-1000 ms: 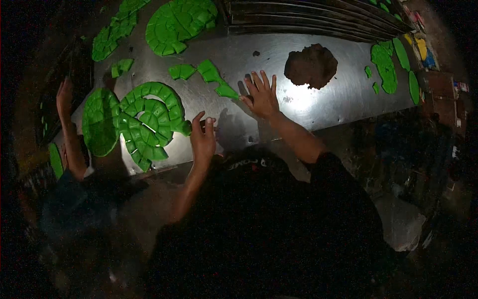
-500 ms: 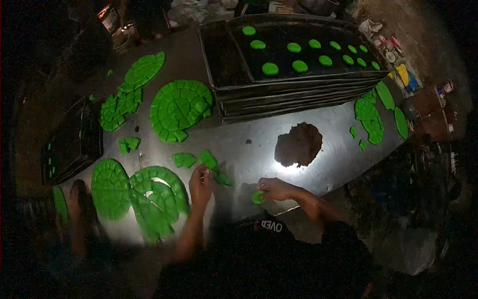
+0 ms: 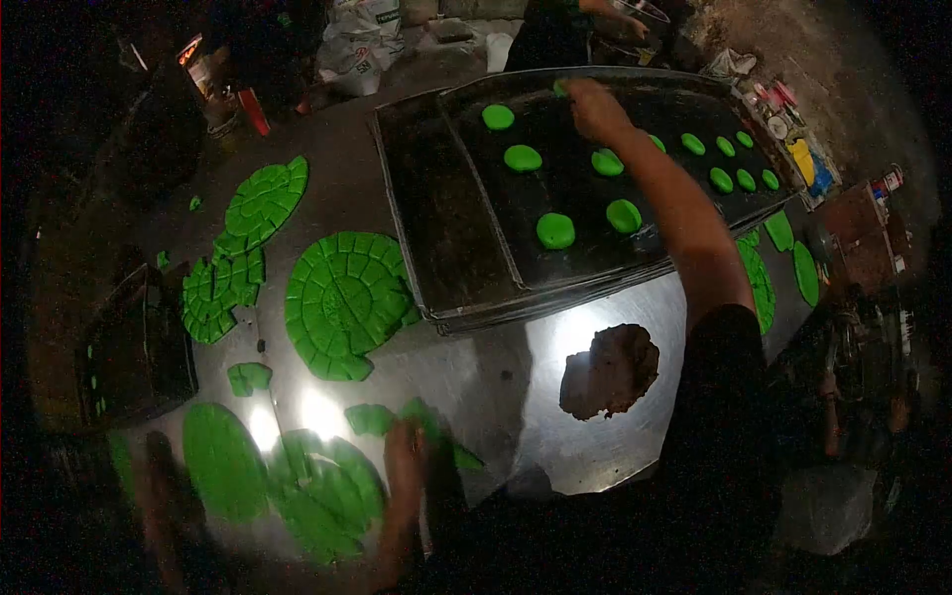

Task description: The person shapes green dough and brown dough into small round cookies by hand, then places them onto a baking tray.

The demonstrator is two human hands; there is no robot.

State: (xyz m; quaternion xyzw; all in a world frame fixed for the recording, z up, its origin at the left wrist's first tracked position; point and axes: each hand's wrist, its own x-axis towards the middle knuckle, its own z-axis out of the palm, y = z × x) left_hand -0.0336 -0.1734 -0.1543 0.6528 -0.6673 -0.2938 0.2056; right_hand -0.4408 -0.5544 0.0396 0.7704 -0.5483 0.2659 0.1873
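Observation:
My right hand [image 3: 600, 114] is stretched out over the far part of a black baking tray [image 3: 412, 208], its fingers closed on a small green dough piece [image 3: 561, 87]. Round, flattened green dough pieces [image 3: 556, 231] lie spaced out on that tray. Low over the metal table, my left hand [image 3: 405, 454] is beside cut chunks of green dough [image 3: 369, 418]. Its fingers are smeared and dim, so I cannot see whether they grip anything. A large scored round of green dough [image 3: 347, 297] lies between the left hand and the tray.
A brown dough-like slab [image 3: 610, 372] rests on the metal table [image 3: 486, 362]. More scored green sheets [image 3: 223, 461] lie at left, near another person's hand [image 3: 159, 466]. A dark tray stack [image 3: 139, 347] stands beyond them. Another person [image 3: 550, 35] is at the back.
My right hand has gone from the table's near edge up and over the tray, carrying the green dough piece. The left hand stays by the dough chunks. The whole view has shifted.

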